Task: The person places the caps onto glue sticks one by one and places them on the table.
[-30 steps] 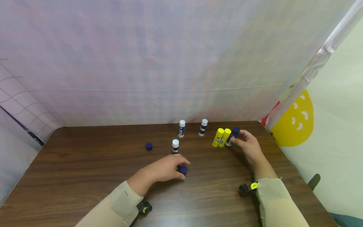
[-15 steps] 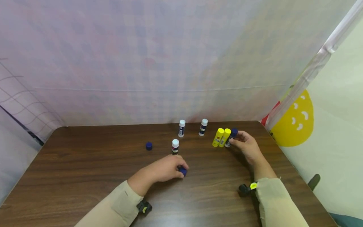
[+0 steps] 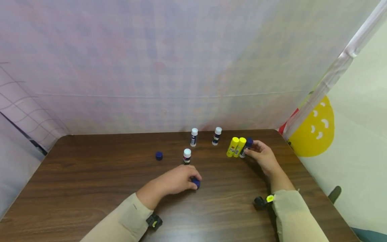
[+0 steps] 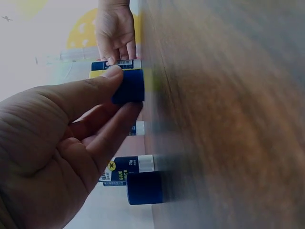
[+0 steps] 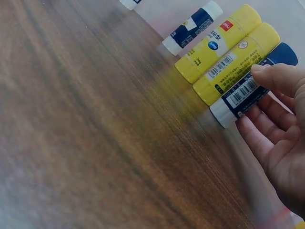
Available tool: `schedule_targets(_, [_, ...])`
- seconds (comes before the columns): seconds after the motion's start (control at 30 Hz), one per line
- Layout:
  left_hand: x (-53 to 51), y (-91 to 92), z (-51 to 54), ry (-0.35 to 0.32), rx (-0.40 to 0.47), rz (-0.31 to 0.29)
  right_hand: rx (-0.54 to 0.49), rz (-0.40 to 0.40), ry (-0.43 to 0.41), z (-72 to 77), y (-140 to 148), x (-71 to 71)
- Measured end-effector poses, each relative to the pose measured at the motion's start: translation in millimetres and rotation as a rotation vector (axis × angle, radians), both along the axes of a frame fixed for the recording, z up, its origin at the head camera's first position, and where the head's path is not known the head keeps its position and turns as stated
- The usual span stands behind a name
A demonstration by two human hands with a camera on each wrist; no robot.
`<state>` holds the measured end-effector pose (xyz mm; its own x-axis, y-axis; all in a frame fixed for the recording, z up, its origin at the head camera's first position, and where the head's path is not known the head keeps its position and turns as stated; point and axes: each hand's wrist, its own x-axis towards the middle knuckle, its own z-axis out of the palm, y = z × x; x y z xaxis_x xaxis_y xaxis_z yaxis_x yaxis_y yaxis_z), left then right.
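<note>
My left hand (image 3: pixel 176 179) pinches a dark blue glue stick cap (image 4: pixel 128 87) between thumb and fingers, at the table's middle. With my right hand (image 3: pixel 264 156) I hold a navy glue stick (image 5: pixel 242 98) with a blue cap and white base, upright on the table. It stands right beside two yellow glue sticks, the nearer (image 5: pixel 236 64) and the farther (image 5: pixel 217 43). Just beyond my left hand is a navy glue stick with a white top (image 3: pixel 186 156), its lower part hidden. A second blue cap (image 3: pixel 159 156) sits farther left.
Two more white-topped navy glue sticks, one left (image 3: pixel 194 137) and one right (image 3: pixel 216 136), stand near the back edge of the brown wooden table (image 3: pixel 99 181). A pale curtain (image 3: pixel 151 67) hangs behind the table.
My right hand has shifted the navy glue stick slightly left, up against the yellow ones. The thumb and fingers of my left hand have closed in on the blue cap.
</note>
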<state>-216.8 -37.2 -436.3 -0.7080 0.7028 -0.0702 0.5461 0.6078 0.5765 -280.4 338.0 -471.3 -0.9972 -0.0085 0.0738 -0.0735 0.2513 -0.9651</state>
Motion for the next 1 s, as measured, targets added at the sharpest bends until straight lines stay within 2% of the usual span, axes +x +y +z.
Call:
schedule_targets(0.23, [1.4, -2.3, 3.1, 0.059, 0.025, -0.004, 0.013, 0.006, -0.011, 1.0, -1.5, 0.3])
schedule_targets(0.43, [4.6, -10.0, 13.1, 0.078, 0.065, 0.019, 0.007, -0.004, 0.011, 1.8, -0.8, -0.9])
schedule_targets(0.77, [14.5, -30.2, 19.5, 0.092, 0.117, 0.062, -0.232, -0.108, 0.177, 10.2, -6.6, 2.0])
schedule_targets(1.0, [19.7, -39.2, 22.8, 0.045, 0.152, 0.105, -0.401, -0.194, 0.311, 25.8, -19.6, -0.5])
